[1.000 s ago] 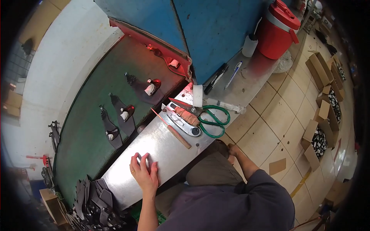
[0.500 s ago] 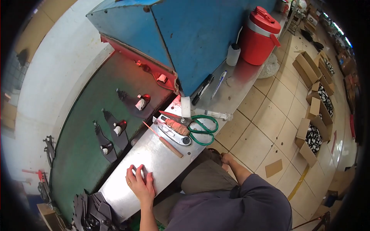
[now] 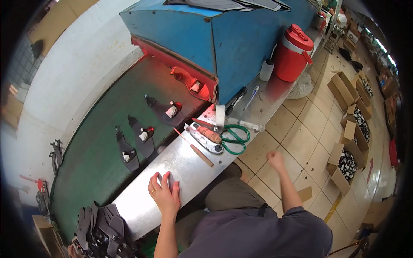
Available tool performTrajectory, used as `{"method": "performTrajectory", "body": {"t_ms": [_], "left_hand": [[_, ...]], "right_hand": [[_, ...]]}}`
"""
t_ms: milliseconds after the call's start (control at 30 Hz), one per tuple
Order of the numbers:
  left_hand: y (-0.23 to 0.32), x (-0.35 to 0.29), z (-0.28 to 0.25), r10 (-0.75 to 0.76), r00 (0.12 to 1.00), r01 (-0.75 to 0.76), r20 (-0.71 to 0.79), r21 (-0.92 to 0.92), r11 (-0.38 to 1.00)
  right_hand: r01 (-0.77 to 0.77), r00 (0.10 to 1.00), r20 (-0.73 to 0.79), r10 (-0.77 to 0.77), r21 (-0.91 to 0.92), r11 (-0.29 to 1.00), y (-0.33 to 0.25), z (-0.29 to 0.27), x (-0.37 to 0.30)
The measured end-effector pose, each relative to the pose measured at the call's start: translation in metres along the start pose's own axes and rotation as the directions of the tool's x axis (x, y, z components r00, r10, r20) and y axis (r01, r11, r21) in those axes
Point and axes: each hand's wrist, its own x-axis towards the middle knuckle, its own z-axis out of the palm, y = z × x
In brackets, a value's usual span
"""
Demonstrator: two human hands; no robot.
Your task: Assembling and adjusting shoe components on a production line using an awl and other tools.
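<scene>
Your left hand (image 3: 164, 195) lies flat on a bench (image 3: 142, 206) of smooth, dull-shining sheet metal. Beside it the belt (image 3: 86, 159) looks like matt green rubber, and the pieces (image 3: 144, 139) on it like dark, soft leather. The scissors (image 3: 228, 136) have bare steel blades and glossy green plastic handles. The stick (image 3: 201, 155) is plain wood. The hood (image 3: 215, 38) is blue painted metal, scuffed. The jug (image 3: 293, 53) is glossy red plastic. The floor (image 3: 309, 137) is smooth tile.

Open brown cartons (image 3: 350, 142) on floor, rt.
</scene>
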Motion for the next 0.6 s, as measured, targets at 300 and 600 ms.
{"method": "performTrajectory", "body": {"t_ms": [300,600], "left_hand": [[0.000,0.002,-0.002,0.039,0.999,-0.039,-0.037,-0.024,0.999],[-0.013,0.001,-0.005,0.019,0.997,-0.026,-0.079,-0.081,0.996]], "right_hand": [[0.751,0.635,-0.142,-0.759,-0.114,0.650,-0.227,-0.104,0.038],[0.741,0.629,-0.047,-0.776,-0.267,0.616,-0.256,-0.059,0.091]]}}
